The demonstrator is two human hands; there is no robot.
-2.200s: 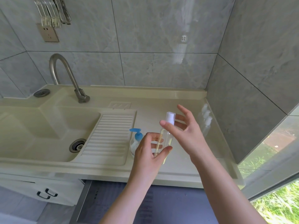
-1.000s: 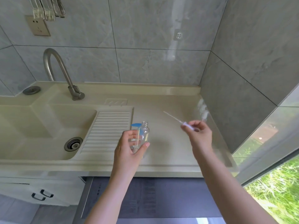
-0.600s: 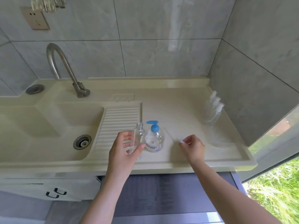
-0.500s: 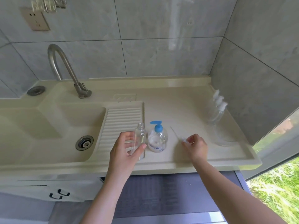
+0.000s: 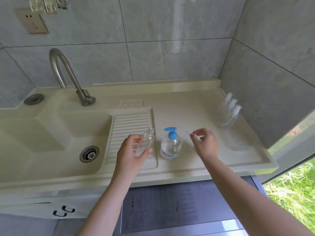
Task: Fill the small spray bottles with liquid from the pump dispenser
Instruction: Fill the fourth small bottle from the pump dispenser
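A cream sink unit [image 5: 196, 106] with a curved metal tap [image 5: 68, 75] fills the scene, its ribbed drainboard [image 5: 131, 126] lying just beyond the left hand's fingers. The left hand [image 5: 131, 154] curls its fingers and thumb around a clear, uncapped spray bottle [image 5: 146, 142], tilted with its neck away from the person, while the blue-topped pump dispenser [image 5: 171, 145] stands on the counter between the two hands. The right hand [image 5: 204, 143] hovers with loosely bent fingers just right of the dispenser, apparently holding nothing; a thin dip tube [image 5: 188, 135] lies beside its fingertips, and three capped spray bottles [image 5: 229, 113] stand well beyond them against the wall.
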